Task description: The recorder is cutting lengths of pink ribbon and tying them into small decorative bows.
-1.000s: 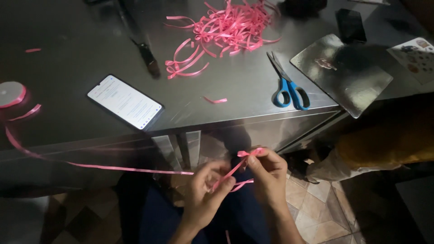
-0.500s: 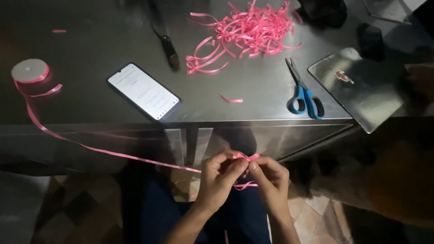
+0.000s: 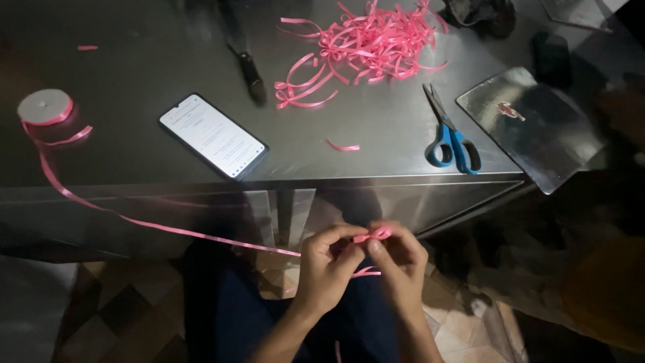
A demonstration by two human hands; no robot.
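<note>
While both hands are working below the counter (image 3: 376,176) edge, left hand (image 3: 327,265) and right hand (image 3: 402,259) are pinching a pink ribbon (image 3: 371,234) fold, grips pressed together. The strand is trailing to the spool (image 3: 45,107) at 10 o'clock, feeding slack.

ribbon (image 3: 168,228): bright pink, plain, a thin strip running from the spool to the hands
ribbon loop (image 3: 373,234): the same pink, pinched between the fingertips
spool (image 3: 44,107): pale whitish face, pink ribbon around its edge
ribbon pile (image 3: 366,44): pink, many plain strips and bows tangled together
ribbon scrap (image 3: 342,146): pink, single short piece
scissors (image 3: 451,134): blue handles, dark grey blades
phone (image 3: 212,136): black frame, lit white screen with faint grey lines
table (image 3: 134,54): dull grey metal, dim reflections
metal sheet (image 3: 537,124): dark grey, shiny, a small reddish mark on it
floor (image 3: 114,316): brown and tan tiles in a diamond pattern
trousers (image 3: 235,316): dark navy
</note>
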